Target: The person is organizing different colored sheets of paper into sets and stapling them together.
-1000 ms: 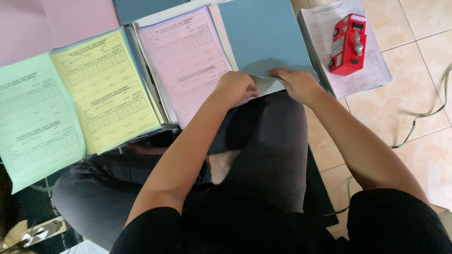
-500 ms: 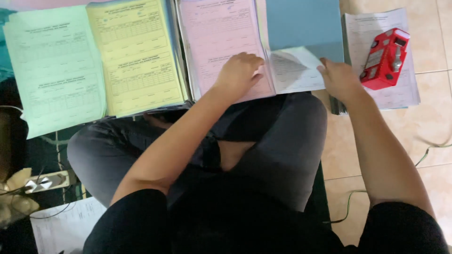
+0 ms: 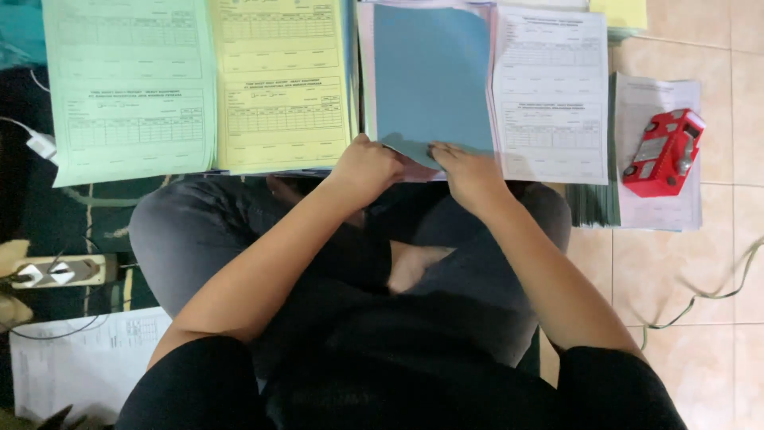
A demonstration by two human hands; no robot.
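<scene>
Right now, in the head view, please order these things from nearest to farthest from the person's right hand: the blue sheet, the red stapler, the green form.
From the right hand:
1. Blue sheet: touching the fingers, just above the hand.
2. Red stapler: off to the right, on a paper stack.
3. Green form: far left, beyond the yellow form.

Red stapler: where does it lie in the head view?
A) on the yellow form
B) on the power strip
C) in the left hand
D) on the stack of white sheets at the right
D: the red stapler rests on the stack of white sheets at the right, away from both hands.
</scene>
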